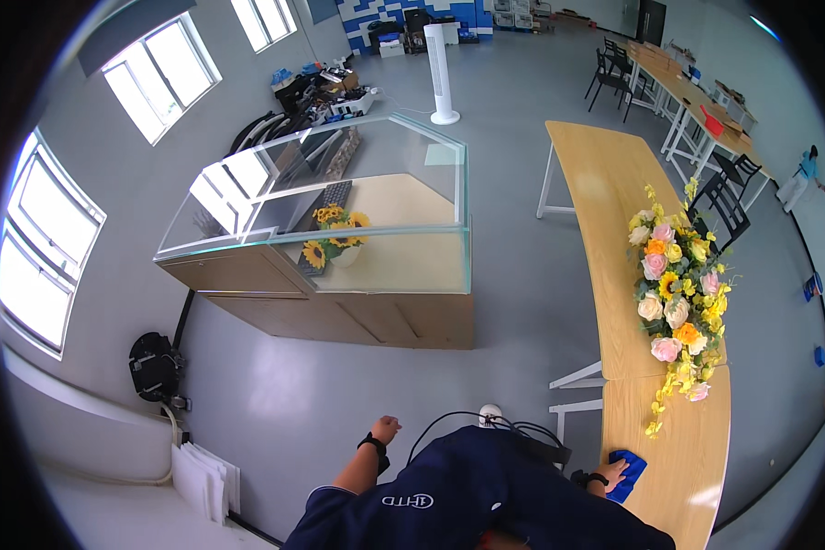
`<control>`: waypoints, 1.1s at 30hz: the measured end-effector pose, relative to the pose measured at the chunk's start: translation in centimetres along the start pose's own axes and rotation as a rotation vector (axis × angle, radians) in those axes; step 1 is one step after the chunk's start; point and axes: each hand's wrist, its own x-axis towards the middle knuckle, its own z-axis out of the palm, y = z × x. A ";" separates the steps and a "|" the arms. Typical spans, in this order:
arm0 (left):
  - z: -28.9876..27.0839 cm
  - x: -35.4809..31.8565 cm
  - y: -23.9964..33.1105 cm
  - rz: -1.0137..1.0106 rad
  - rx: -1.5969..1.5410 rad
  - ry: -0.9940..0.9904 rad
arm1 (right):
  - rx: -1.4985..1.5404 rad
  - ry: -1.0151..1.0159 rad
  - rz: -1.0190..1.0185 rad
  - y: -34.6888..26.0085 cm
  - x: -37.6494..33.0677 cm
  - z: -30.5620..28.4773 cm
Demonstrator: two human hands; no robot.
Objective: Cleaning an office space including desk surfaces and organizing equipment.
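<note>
My right hand rests on a blue cloth and presses it against the near end of the light wooden table. The cloth spreads out beyond my fingers. My left hand hangs over the grey floor, away from the table, with its fingers curled in and nothing visible in them. A black band circles each wrist. Farther along the table lies a large arrangement of pink, cream, orange and yellow flowers, its trailing yellow sprigs reaching toward the cloth.
A glass-topped display case with sunflowers inside stands ahead on the left. Black cables loop in front of me. A white tower fan stands farther off. Black chairs and a person are beyond the table.
</note>
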 end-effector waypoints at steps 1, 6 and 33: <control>0.2 0.3 0.6 0.027 -0.030 0.035 | -0.008 -0.013 -0.057 -2.2 0.1 -1.6; 1.9 1.4 0.6 0.054 0.076 0.081 | 0.126 -0.046 0.036 -9.7 1.7 -4.4; -18.7 4.8 -14.1 -0.132 -0.344 0.300 | 0.674 0.449 -1.463 -42.8 -29.8 -15.0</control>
